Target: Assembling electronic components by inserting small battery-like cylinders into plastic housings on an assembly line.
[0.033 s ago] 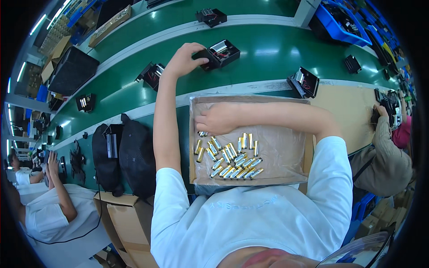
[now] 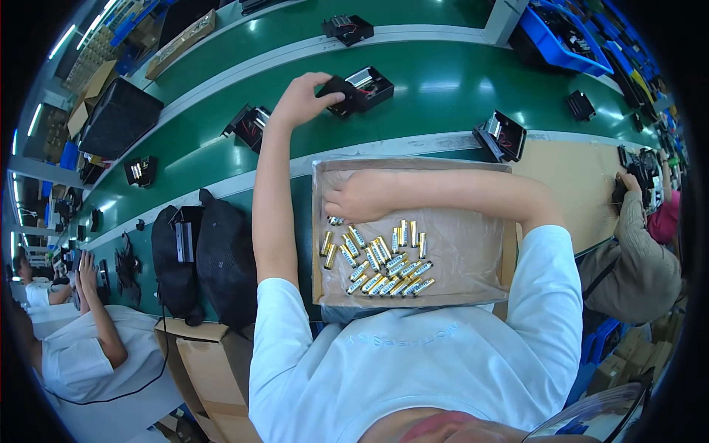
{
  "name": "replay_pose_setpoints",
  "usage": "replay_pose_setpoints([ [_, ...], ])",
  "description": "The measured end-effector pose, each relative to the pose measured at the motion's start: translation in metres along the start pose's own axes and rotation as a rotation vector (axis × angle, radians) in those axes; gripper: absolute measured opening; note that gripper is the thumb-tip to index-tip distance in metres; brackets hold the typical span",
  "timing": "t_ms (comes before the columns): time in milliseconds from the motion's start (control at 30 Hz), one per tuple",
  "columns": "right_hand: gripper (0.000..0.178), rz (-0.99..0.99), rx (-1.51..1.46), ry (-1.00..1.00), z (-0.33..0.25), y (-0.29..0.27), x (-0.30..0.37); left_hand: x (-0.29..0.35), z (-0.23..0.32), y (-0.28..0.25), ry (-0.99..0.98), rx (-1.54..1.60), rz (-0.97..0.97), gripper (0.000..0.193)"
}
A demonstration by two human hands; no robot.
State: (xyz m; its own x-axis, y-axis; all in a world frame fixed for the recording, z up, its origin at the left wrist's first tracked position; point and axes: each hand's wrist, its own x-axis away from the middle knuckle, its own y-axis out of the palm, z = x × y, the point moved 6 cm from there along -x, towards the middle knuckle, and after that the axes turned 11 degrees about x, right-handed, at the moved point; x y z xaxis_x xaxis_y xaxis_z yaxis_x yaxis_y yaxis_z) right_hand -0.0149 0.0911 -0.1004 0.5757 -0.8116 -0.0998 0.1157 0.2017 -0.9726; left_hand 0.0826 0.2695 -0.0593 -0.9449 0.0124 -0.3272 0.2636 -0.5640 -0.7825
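Observation:
My left hand [image 2: 304,100] reaches out over the green belt, thumb and fingers closed on the flap of an opened black plastic case [image 2: 375,88]. Inside that case are silvery cells and thin red wires. Closer to me, my right hand [image 2: 356,198] is bent down into the far left corner of a shallow cardboard box [image 2: 480,258] lined with clear plastic. Its fingers are curled, and whatever they hold is hidden. One or two batteries peek out just below those fingers. Several loose gold and white batteries [image 2: 384,255] lie across the left and middle of the box.
More opened black cases lie along the belt, one to the left [image 2: 251,125] and one to the right [image 2: 502,136]. Black bags [image 2: 221,255] rest left of the box. A blue bin [image 2: 565,37] stands far right. Co-workers sit at both sides.
The black cases on the belt have slid very slightly left, including the one at my left hand. My right hand stays in the same place.

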Motion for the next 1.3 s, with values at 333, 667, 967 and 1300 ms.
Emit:
replay_pose_setpoints([
  [333,0.015,-0.036,0.062,0.254,0.008,-0.003,0.021,-0.008,0.013,0.019,-0.448,0.973,0.256,0.05],
  [667,0.018,0.152,0.433,0.276,0.08,-0.085,0.039,-0.011,0.023,0.025,-0.455,1.194,0.174,0.045],
  [967,0.029,-0.18,0.529,0.328,0.185,-0.079,0.06,-0.018,0.027,0.035,-0.584,1.565,0.245,0.035],
  [1300,0.011,0.148,-0.4,1.128,0.19,-0.091,0.076,-0.014,0.011,0.04,-0.665,1.442,0.467,0.033],
])
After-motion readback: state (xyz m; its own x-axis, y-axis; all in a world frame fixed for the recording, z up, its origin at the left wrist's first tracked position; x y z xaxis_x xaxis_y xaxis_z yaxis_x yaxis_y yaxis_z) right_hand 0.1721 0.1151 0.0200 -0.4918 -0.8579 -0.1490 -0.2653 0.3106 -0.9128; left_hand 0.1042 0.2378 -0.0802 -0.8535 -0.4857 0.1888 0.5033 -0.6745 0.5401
